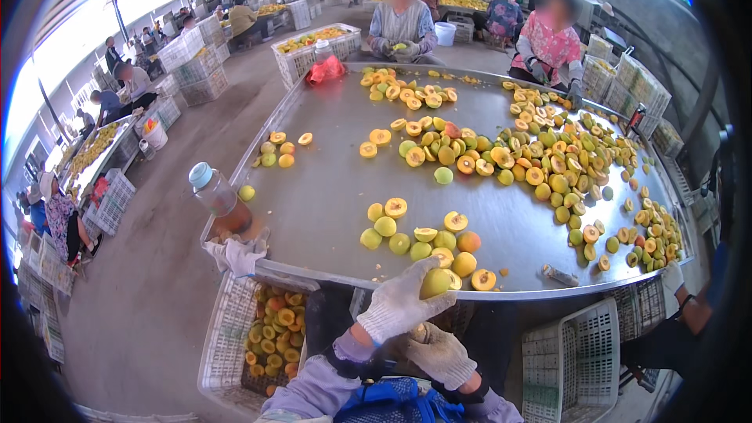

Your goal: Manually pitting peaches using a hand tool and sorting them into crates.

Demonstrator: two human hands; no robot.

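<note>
My left hand (405,299), in a white knitted glove, grips a yellow-green stone fruit (435,284), likely a peach or apricot, at the near edge of the metal table (317,205). Below and partly behind it is my right hand (439,353), in a dirtier glove with the fingers curled; whether it holds anything is hidden. Just beyond my left hand lies a loose group of whole fruits (399,243) and cut halves (483,279) with brown pit centres. Under the table edge at left, a white plastic crate (220,358) holds many fruit halves (273,329).
A large heap of fruit (552,158) spreads across the table's right side. At the left corner stand a lidded bottle of brown liquid (223,200) and a crumpled glove (238,252). A white crate (540,364) sits at lower right. Two co-workers (402,23) (546,41) sit opposite.
</note>
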